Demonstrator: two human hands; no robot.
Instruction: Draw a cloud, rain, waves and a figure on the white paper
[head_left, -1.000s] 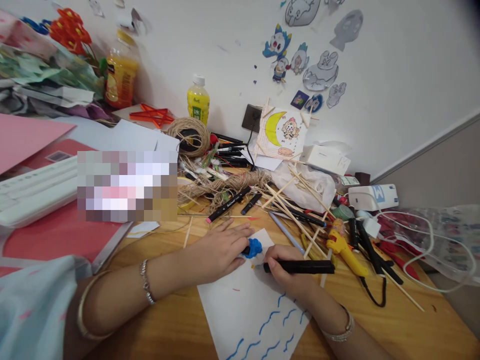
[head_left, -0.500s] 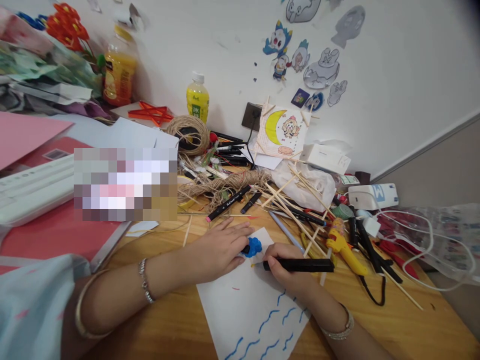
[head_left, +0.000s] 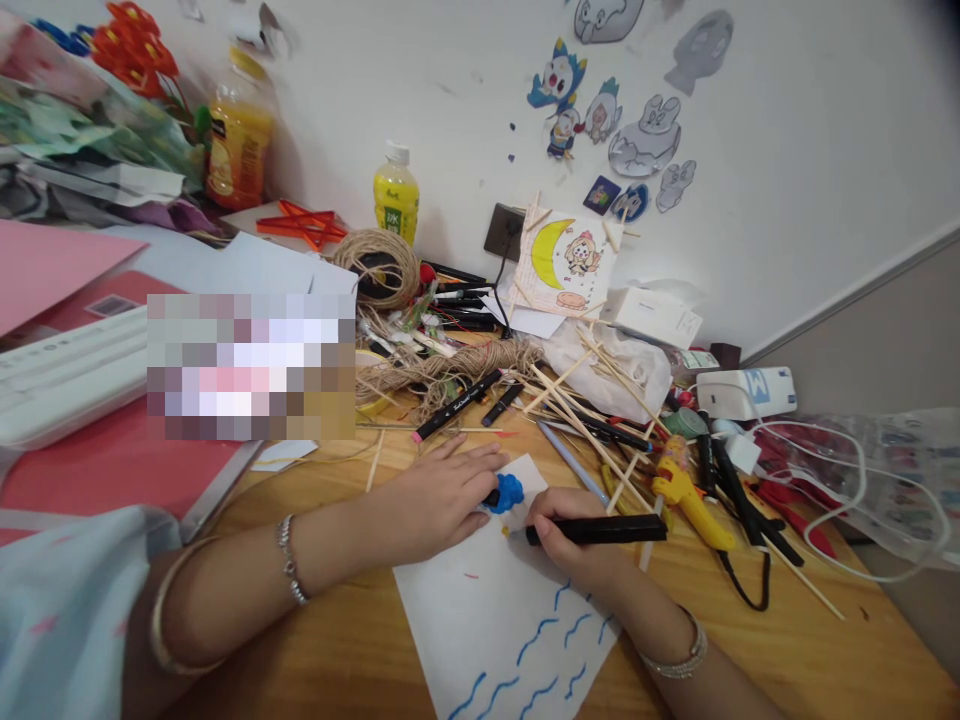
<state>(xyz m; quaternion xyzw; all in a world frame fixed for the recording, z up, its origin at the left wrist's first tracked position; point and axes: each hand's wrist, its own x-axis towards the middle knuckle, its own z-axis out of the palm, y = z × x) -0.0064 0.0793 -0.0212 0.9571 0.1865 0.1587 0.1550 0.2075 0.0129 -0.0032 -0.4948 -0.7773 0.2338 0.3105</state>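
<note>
Right-hand grip (head_left: 583, 560) clasps a black marker (head_left: 615, 529) at the upper end of the paper (head_left: 487, 620); left-hand grip (head_left: 435, 500) rests across the paper's upper left edge, its hold on a dark object (head_left: 493, 498) unclear.

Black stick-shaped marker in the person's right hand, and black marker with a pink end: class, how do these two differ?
The black stick-shaped marker is gripped by the right hand; the pink-ended black marker lies loose.
The held marker points its tip at the white paper sheet; the loose marker lies beyond that sheet.
White lettering shows on the loose marker; none is visible on the held one.
Both have long black barrels.
</note>
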